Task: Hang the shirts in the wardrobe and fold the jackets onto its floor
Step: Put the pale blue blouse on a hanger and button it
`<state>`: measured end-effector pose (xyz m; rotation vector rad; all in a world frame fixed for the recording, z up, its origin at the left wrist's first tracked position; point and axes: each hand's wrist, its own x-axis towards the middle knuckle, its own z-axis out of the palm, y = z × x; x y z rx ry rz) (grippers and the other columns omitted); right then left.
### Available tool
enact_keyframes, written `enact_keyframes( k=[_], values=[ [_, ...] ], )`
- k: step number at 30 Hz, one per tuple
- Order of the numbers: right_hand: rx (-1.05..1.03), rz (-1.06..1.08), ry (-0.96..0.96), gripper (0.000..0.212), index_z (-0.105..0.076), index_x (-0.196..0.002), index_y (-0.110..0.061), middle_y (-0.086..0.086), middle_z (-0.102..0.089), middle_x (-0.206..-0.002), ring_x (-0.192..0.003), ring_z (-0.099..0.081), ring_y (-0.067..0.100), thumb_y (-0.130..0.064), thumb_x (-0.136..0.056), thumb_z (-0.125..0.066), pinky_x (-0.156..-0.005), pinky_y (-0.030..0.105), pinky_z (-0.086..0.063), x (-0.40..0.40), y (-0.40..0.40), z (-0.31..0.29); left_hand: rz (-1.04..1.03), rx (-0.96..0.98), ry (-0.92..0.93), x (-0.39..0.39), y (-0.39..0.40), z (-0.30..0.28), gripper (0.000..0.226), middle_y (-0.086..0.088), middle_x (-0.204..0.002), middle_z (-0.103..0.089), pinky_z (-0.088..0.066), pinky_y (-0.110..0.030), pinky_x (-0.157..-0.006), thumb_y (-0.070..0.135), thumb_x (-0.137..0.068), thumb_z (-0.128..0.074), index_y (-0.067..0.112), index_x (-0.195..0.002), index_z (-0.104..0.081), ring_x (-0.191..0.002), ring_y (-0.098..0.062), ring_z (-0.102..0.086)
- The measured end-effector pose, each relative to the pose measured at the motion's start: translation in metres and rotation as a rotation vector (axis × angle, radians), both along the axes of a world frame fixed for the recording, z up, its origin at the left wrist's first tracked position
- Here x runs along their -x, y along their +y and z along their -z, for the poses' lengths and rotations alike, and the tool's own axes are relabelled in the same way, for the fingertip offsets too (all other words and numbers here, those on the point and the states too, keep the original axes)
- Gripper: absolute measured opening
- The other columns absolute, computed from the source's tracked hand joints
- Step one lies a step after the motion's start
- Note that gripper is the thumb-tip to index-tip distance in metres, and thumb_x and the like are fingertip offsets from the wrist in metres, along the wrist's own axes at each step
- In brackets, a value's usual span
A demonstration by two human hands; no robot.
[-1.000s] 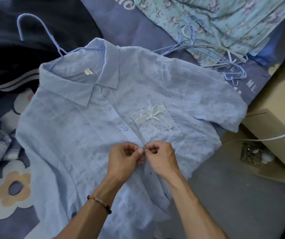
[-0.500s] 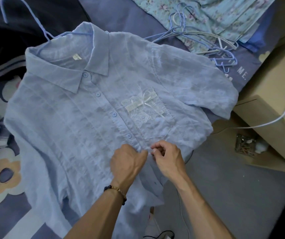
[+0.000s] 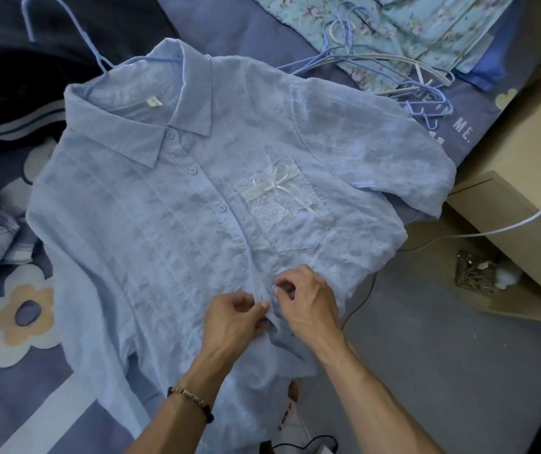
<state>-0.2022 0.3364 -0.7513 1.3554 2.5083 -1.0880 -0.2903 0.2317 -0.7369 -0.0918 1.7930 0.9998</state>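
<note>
Buttoning the pale blue lace-pocket cotton shirt [image 3: 170, 244] flat on the bed.
Left hand [image 3: 236, 319] and right hand [image 3: 308, 299] are pinching the placket, fingers clamped, closing it so it hangs straight on its blue wire hanger [image 3: 66, 27].

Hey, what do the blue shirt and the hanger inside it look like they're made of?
Blue shirt: thin, matte woven fabric, probably cotton or linen; it is crinkled and slightly sheer. Hanger: likely wire with a smooth blue coating, judging by its thin, bent hook.

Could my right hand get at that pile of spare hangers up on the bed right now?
Probably not yet: the right hand is pinching the shirt front with the left hand. Once freed, nothing covers the hangers, which lie past the shirt's shoulder.
</note>
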Motion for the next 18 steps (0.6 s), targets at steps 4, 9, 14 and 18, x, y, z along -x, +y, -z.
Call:
enact_keyframes(
  k=[4, 9, 14, 18],
  values=[
    [0.169, 0.120, -0.021, 0.008, -0.068, -0.076, -0.021, -0.011, -0.065, -0.074, -0.065, -0.057, 0.002, -0.018, -0.083, -0.069, -0.064, 0.017, -0.046, 0.004, 0.010, -0.010, -0.088, -0.042, -0.029, -0.002, 0.002, -0.008, 0.013, -0.021, -0.071, -0.071, -0.059, -0.025, -0.061, 0.005, -0.087, -0.071, -0.004, -0.078, -0.070, -0.060, -0.020, -0.067],
    [0.379, 0.395, 0.110, 0.014, -0.070, -0.067, -0.016, -0.005, -0.065, -0.058, -0.052, -0.056, 0.002, -0.012, -0.080, -0.072, -0.058, 0.020, -0.047, -0.004, 0.005, -0.025, -0.133, -0.095, 0.009, -0.011, 0.007, -0.017, 0.018, -0.011, -0.059, -0.068, -0.059, -0.030, -0.066, 0.005, -0.087, -0.072, 0.005, -0.069, -0.067, -0.061, -0.021, -0.069],
    [0.474, 0.475, 0.179, 0.015, -0.071, -0.067, -0.010, -0.003, -0.064, -0.055, -0.049, -0.058, 0.004, -0.004, -0.081, -0.070, -0.054, 0.020, -0.048, -0.005, -0.003, -0.036, -0.167, -0.167, -0.007, -0.016, 0.009, -0.027, 0.019, -0.011, -0.064, -0.072, -0.058, -0.023, -0.063, 0.003, -0.088, -0.070, 0.005, -0.068, -0.068, -0.066, -0.021, -0.073],
    [0.407, 0.460, 0.185, 0.017, -0.071, -0.066, -0.013, -0.002, -0.068, -0.058, -0.055, -0.064, 0.008, -0.003, -0.079, -0.070, -0.057, 0.024, -0.052, -0.004, -0.008, -0.034, -0.136, -0.184, -0.005, -0.016, 0.008, -0.027, 0.014, -0.012, -0.069, -0.073, -0.059, -0.024, -0.065, 0.003, -0.088, -0.070, 0.004, -0.074, -0.072, -0.070, -0.023, -0.073]
  ],
)
